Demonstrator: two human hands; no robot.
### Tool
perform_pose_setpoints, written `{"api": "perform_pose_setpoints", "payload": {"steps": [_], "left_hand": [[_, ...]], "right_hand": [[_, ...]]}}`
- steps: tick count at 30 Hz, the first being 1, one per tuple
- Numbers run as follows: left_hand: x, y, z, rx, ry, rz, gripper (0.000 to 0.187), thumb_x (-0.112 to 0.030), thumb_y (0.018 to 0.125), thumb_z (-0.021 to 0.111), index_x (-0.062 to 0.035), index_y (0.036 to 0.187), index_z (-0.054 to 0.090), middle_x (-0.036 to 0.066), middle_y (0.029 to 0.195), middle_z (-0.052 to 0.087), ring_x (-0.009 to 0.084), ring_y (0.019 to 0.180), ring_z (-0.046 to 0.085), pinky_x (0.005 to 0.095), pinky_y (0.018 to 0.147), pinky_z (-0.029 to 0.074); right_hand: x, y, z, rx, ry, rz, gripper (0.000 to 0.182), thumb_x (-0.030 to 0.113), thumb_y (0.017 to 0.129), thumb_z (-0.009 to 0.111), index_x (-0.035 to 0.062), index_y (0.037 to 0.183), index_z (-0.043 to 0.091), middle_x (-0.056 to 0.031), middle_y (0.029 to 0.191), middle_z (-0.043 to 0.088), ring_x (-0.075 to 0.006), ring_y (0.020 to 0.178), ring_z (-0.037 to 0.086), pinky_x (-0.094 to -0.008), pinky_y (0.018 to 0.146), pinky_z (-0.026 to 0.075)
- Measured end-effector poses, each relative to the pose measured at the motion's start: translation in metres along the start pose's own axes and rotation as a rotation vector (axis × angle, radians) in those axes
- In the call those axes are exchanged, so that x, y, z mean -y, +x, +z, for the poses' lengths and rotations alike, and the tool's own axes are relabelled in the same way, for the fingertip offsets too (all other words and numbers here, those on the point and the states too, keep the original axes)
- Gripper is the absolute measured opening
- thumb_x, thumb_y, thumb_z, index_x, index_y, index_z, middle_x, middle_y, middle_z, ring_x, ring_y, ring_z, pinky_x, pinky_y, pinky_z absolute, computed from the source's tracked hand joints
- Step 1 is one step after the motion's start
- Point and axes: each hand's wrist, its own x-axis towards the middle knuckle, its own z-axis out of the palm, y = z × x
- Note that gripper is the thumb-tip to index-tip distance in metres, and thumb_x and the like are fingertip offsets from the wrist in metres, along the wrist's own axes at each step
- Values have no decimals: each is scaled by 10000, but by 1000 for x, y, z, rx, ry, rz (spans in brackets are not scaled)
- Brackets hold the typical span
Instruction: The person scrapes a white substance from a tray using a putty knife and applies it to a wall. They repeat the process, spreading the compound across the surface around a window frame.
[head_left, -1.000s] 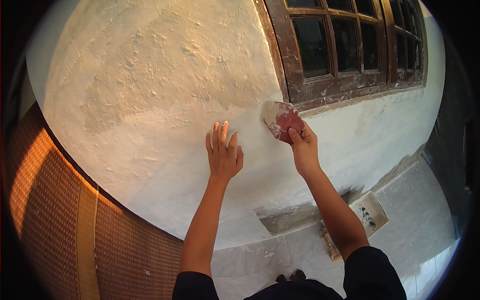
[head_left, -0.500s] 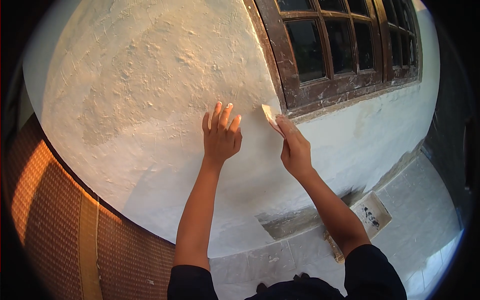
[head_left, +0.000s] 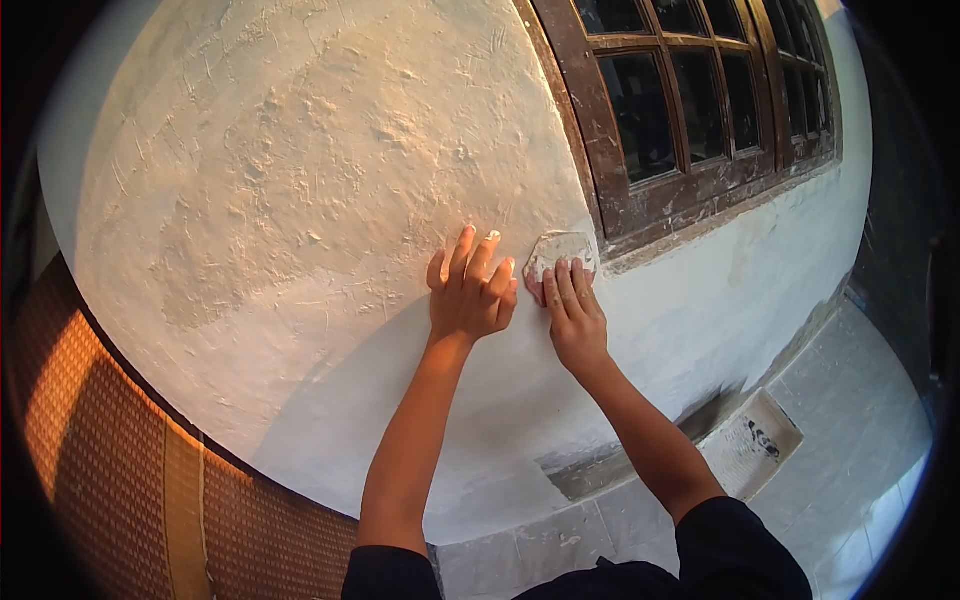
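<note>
My left hand (head_left: 474, 285) rests on the plastered wall (head_left: 330, 300), its fingers spread and nothing held. Just to its right, my right hand (head_left: 577, 318) has its fingers pressed over a flat, plaster-smeared spreader (head_left: 562, 250) with a reddish edge. The spreader lies nearly flat against the wall, close beside the lower left corner of the window frame (head_left: 598, 200). Its lower part and my thumb are hidden by the hand. Above both hands the plaster is rough and ridged; below them the wall looks smoother.
A brown wooden window with several panes (head_left: 700, 100) fills the upper right. On the grey tiled floor (head_left: 830, 400) stands a pale tray (head_left: 735, 462) with dark marks inside. An orange-brown woven mat (head_left: 110, 470) lies at the lower left. A bare grey patch (head_left: 590, 475) shows at the wall's base.
The spreader was edge-on in my right hand and is now turned flat to the wall, face visible. My left hand stays spread on the wall. The view has shifted slightly.
</note>
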Motion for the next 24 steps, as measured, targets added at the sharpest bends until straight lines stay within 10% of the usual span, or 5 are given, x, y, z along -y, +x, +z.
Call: {"api": "perform_pose_setpoints", "payload": {"steps": [11, 16, 19, 24], "left_hand": [[-2, 1, -3, 35, -39, -5, 298, -309, 936, 478, -172, 1195, 424, 110, 1325, 489, 340, 1308, 434, 504, 1061, 204], [-3, 5, -3, 79, -30, 7, 323, -299, 919, 495, -169, 1205, 420, 99, 1344, 481, 333, 1317, 430, 514, 1038, 251], [-3, 5, -5, 114, -25, 8, 338, -290, 908, 511, -162, 1210, 427, 97, 1348, 486, 332, 1318, 433, 524, 1022, 278], [-3, 6, -6, 103, -10, 20, 357, -284, 896, 530, -154, 1215, 437, 106, 1351, 501, 334, 1312, 444, 529, 1012, 295]], "right_hand": [[18, -26, -27, 186, 52, 42, 488, 24, 840, 557, -48, 1322, 537, -261, 1404, 484, -444, 1296, 480, -527, 1082, 403], [11, 1, -82, -6, 227, 259, 527, -131, 710, 573, 7, 1218, 607, -118, 1029, 705, -262, 972, 672, -417, 871, 481], [-15, 49, -91, -105, 580, 563, 564, -127, 838, 528, 46, 1374, 487, -156, 978, 671, -308, 918, 667, -375, 789, 524], [-43, 96, -88, -82, 647, 407, 706, -114, 820, 581, 121, 1468, 431, -164, 1020, 650, -290, 893, 648, -351, 821, 514]]}}
